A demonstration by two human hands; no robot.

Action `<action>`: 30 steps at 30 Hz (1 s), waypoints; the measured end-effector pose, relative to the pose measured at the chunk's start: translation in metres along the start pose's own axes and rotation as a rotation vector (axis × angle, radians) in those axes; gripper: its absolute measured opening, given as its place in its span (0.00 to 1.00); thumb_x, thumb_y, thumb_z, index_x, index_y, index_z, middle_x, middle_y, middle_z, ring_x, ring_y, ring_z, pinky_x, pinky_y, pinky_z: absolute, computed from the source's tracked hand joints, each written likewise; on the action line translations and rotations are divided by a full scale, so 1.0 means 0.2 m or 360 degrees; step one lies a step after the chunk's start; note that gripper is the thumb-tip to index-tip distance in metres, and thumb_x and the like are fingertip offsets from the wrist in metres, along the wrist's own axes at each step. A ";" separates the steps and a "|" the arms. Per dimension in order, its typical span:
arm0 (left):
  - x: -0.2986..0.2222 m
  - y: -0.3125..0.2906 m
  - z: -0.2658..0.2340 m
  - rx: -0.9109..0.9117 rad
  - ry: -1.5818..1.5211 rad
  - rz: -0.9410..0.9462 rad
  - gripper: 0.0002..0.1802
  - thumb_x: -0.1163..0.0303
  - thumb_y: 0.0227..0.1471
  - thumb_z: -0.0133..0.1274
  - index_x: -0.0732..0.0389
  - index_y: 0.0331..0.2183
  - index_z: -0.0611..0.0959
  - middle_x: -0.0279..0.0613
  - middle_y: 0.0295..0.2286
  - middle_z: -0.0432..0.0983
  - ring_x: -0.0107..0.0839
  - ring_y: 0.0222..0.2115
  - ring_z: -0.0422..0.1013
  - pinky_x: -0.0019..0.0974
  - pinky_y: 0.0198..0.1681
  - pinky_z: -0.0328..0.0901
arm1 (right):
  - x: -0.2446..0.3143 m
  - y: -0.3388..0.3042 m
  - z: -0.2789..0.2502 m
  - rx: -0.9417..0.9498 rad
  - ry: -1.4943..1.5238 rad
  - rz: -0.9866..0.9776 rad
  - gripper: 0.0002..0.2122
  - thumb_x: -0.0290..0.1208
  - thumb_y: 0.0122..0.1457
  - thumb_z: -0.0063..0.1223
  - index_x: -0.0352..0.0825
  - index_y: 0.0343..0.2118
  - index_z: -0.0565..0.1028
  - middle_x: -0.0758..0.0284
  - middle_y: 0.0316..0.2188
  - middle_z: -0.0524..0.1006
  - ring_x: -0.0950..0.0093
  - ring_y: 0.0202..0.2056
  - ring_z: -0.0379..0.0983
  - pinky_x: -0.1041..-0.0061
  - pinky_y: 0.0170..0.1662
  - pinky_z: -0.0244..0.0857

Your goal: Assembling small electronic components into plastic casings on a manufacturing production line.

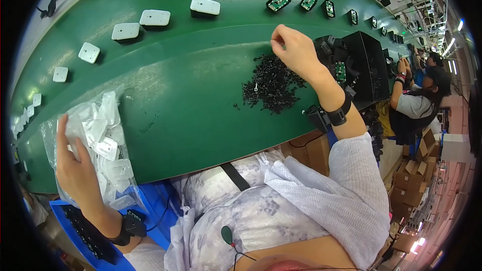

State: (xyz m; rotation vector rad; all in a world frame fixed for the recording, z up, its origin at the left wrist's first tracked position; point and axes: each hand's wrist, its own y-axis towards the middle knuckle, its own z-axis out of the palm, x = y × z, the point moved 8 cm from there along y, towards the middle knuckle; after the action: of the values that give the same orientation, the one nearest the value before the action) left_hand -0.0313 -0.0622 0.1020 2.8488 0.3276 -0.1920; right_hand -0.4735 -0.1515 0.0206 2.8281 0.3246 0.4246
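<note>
My left hand (76, 168) is open, fingers spread, over a clear plastic bag (124, 143) at the left of the green table. Inside the bag lie several white plastic covers (107, 148). My right hand (297, 52) is raised just beyond a loose pile of small black parts (273, 83). Its fingers are curled together; whatever they may hold is hidden. Right of that hand, black housings and a green circuit board (341, 71) lie beside a black bin (365, 65). Each wrist wears a black strap with a small device.
White-topped boxes (205, 6) line the far left side. Black housings with green boards (278, 2) form a row at far right. Below the table's left edge sits a blue crate (155, 195) holding black parts. Another person (422, 93) works at right, near cardboard boxes (409, 183).
</note>
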 end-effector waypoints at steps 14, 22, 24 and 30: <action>-0.31 0.00 0.03 -0.0001 0.0523 0.0581 0.21 0.75 0.52 0.49 0.54 0.49 0.74 0.42 0.32 0.75 0.40 0.30 0.71 0.40 0.35 0.63 | 0.19 0.03 0.06 0.0031 0.0661 0.0042 0.04 0.23 0.54 0.53 0.33 0.32 0.78 0.65 0.27 0.77 0.73 0.29 0.72 0.77 0.35 0.64; -0.64 -0.05 -0.07 -0.0306 -0.0726 0.1023 0.14 0.84 0.37 0.56 0.62 0.32 0.82 0.44 0.30 0.71 0.37 0.29 0.68 0.35 0.29 0.63 | 0.44 0.02 -0.02 -0.0166 0.0316 -0.0261 0.08 0.24 0.55 0.53 0.38 0.38 0.78 0.69 0.27 0.77 0.74 0.32 0.72 0.76 0.40 0.62; -0.62 -0.02 0.19 0.0123 -0.1290 0.0691 0.15 0.82 0.47 0.54 0.62 0.41 0.78 0.43 0.29 0.70 0.31 0.23 0.68 0.29 0.25 0.64 | 0.51 0.03 0.04 -0.0091 0.0729 -0.0164 0.09 0.23 0.56 0.51 0.37 0.40 0.76 0.70 0.27 0.76 0.77 0.31 0.72 0.77 0.39 0.63; -0.72 -0.04 0.57 0.0630 -0.2007 0.0290 0.12 0.81 0.48 0.55 0.62 0.38 0.81 0.38 0.26 0.70 0.23 0.20 0.68 0.26 0.21 0.63 | 0.71 -0.03 0.19 0.0279 0.1766 -0.0035 0.17 0.21 0.60 0.46 0.33 0.52 0.63 0.70 0.26 0.72 0.81 0.31 0.69 0.80 0.37 0.63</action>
State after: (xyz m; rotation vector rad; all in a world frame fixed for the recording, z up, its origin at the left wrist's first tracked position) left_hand -0.1828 -0.1157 0.0134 2.4159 -0.2655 -2.0029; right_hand -0.3294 -0.1185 0.0200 2.4210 0.5943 1.9999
